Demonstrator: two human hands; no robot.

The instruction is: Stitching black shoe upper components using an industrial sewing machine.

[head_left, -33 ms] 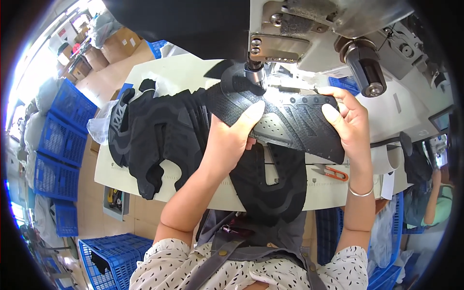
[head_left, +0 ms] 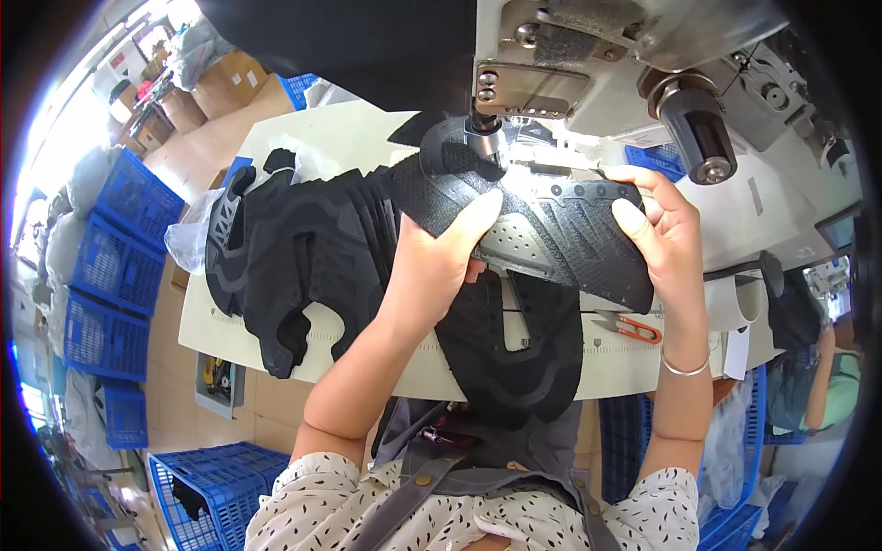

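A black shoe upper (head_left: pixel 574 239) with a perforated grey panel lies under the metal presser (head_left: pixel 484 147) of a sewing machine (head_left: pixel 551 55). My left hand (head_left: pixel 441 253) grips its near left side, thumb pressed on top and fingers mostly hidden beneath. At the right end, my right hand (head_left: pixel 669 225) pinches the upper between thumb and fingers, below a row of eyelets. A bright lamp glares on the piece beside the presser. Another black shoe upper (head_left: pixel 519 367) lies below my hands, overhanging the table's near edge. To the left spreads a stack of black uppers (head_left: pixel 317 243).
Orange-handled thread snips (head_left: pixel 634 329) lie on the pale table (head_left: pixel 423 372), right of the near upper. Blue crates (head_left: pixel 115 275) are stacked at the left, and another blue crate (head_left: pixel 216 482) stands on the floor. A co-worker (head_left: pixel 818 376) sits at the far right.
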